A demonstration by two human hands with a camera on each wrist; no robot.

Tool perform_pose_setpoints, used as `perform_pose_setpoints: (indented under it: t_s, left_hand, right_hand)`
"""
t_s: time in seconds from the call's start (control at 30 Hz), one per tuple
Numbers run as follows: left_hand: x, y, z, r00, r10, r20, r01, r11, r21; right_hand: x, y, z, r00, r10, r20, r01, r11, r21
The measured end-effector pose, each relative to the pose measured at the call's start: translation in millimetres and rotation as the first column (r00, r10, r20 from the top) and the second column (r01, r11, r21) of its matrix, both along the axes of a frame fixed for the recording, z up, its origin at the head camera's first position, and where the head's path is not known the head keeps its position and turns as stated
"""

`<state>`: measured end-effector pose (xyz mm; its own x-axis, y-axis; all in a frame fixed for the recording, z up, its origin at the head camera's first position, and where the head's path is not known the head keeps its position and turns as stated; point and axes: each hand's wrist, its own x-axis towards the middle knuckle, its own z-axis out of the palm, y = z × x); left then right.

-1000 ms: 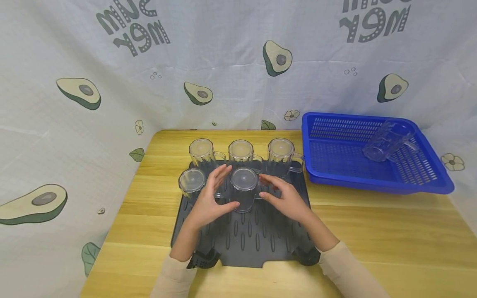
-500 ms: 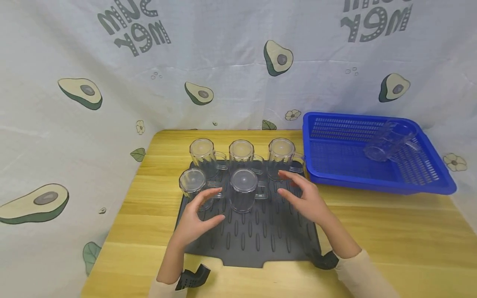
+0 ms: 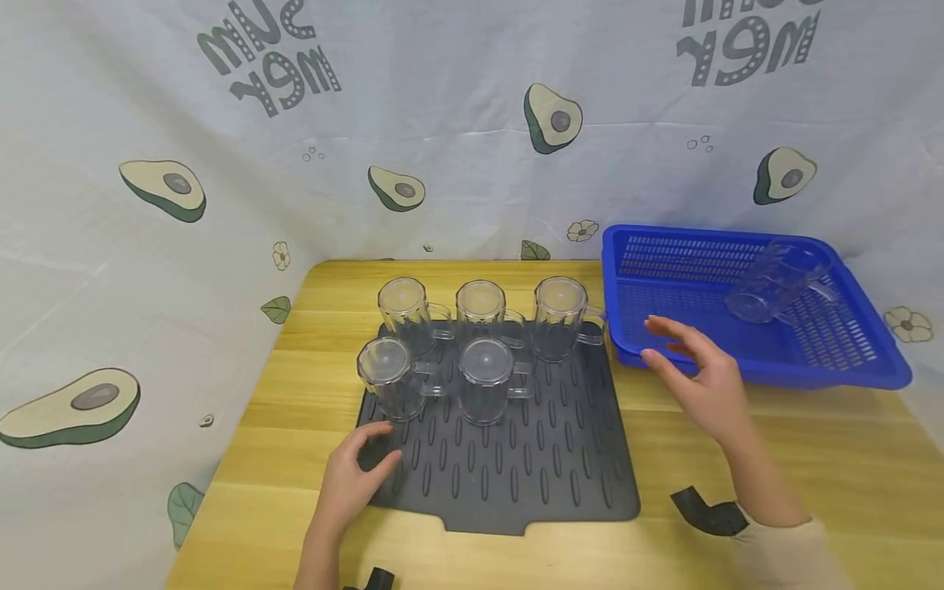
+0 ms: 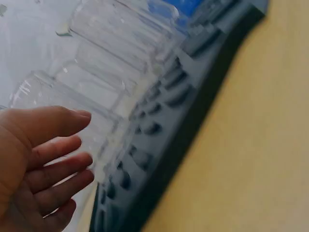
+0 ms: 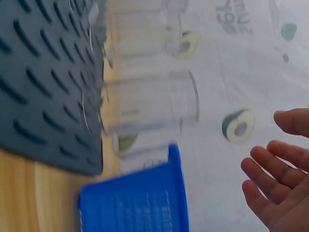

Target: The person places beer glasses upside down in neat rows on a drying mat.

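Several clear mugs stand upside down on a dark grey ribbed drying mat (image 3: pixel 516 492), their handles to the right. Three form the back row; the front row has a left mug (image 3: pixel 398 385) and a middle mug (image 3: pixel 484 385). My left hand (image 3: pixel 350 479), fingers loosely bent and holding nothing, is over the mat's front left, just short of the front left mug. Empty too, my right hand (image 3: pixel 704 385) is at the near side of a blue plastic basket (image 3: pixel 664 328), thumb and fingers apart. One more clear mug (image 3: pixel 774 287) lies on its side in the basket's right part.
The yellow wood-grain table (image 3: pixel 273 426) carries the mat and, at the back right, the basket. Behind it hangs a white cloth (image 3: pixel 457 106) printed with avocados. The back right mug (image 3: pixel 560 319) stands close to the basket's left wall.
Both hands have come away from the front middle mug, which stays standing. The left has drawn back toward the front left; the right has moved right to the basket.
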<state>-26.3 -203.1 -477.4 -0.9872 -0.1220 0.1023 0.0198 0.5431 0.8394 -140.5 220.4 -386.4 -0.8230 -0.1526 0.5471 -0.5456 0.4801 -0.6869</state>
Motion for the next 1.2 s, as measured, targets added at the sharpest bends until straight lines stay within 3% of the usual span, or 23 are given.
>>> perform_pose_setpoints:
  t_s: [0.1, 0.23, 0.3, 0.43, 0.6, 0.7, 0.8, 0.93, 1.2]
  left_hand:
    - [4.0, -3.4, -7.5, 0.999, 0.015, 0.051, -0.01, 0.995, -0.097]
    - [8.7, -3.5, -18.5, 0.996, -0.038, 0.08, 0.054, 0.978, -0.2]
    - [10.4, -2.6, -22.9, 0.995, -0.064, 0.071, 0.08, 0.962, -0.261]
    - [11.8, -1.5, -28.0, 0.994, -0.087, 0.058, 0.103, 0.918, -0.384]
    - [12.8, 0.1, -29.1, 0.992, -0.094, 0.088, 0.125, 0.872, -0.474]
    - [12.7, 0.6, -29.2, 0.991, -0.09, 0.1, 0.127, 0.866, -0.483]
    - [12.4, 1.0, -29.3, 0.991, -0.087, 0.099, 0.124, 0.866, -0.485]
    - [12.4, 1.6, -29.8, 0.992, -0.088, 0.092, 0.122, 0.866, -0.485]
    - [12.6, 2.1, -28.5, 0.992, -0.092, 0.089, 0.124, 0.866, -0.485]
  right_hand:
    - [-8.2, 23, 5.4, 0.997, -0.072, 0.014, 0.072, 0.997, -0.024]
    - [-24.4, 59, 11.2, 0.971, -0.225, 0.083, 0.228, 0.973, -0.024]
    - [-32.5, 78, 14.6, 0.936, -0.319, 0.15, 0.321, 0.947, 0.012]
    - [-49.0, 115, 17.6, 0.845, -0.461, 0.273, 0.456, 0.886, 0.085]
    - [-70.5, 153, 10.4, 0.756, -0.533, 0.381, 0.529, 0.839, 0.123]
    - [-81.2, 168, 3.5, 0.711, -0.567, 0.416, 0.555, 0.816, 0.164]
    - [-89.2, 179, -4.2, 0.693, -0.59, 0.415, 0.565, 0.802, 0.195]
    - [-94.0, 188, -12.3, 0.698, -0.58, 0.42, 0.555, 0.809, 0.194]
    - [-98.4, 193, -15.2, 0.686, -0.573, 0.448, 0.555, 0.811, 0.187]
